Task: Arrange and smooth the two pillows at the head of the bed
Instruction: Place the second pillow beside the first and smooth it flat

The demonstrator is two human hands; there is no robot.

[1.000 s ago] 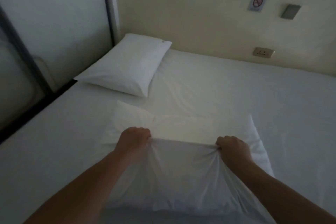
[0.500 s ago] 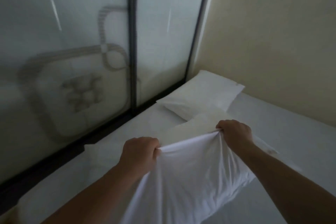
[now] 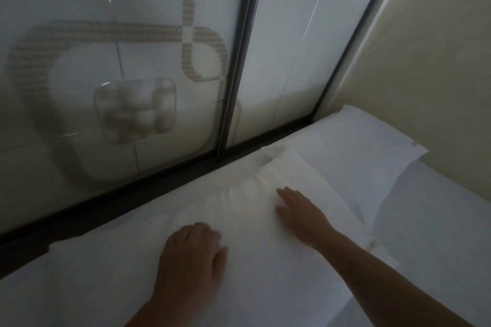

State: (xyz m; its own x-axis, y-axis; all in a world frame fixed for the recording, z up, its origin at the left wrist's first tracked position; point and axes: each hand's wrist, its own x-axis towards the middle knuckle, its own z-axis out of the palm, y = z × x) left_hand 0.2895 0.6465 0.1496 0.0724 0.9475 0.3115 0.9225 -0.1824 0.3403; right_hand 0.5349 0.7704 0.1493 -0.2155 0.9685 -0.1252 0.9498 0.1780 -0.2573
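Two white pillows lie along the glass side of the bed. The near pillow lies flat in front of me, its far corner overlapping the far pillow, which sits in the corner by the cream wall. My left hand rests palm down on the near pillow's front part, fingers slightly spread. My right hand lies flat on the pillow further back, fingers stretched toward the glass. Neither hand grips any fabric.
A frosted glass partition with dark frames runs along the bed's left edge. A cream wall stands behind the far pillow. White bed sheet spreads to the right of the pillows.
Both hands held the near pillow by its cover in the air; now it lies against the glass side next to the far pillow, and both hands have let go and rest flat on it.
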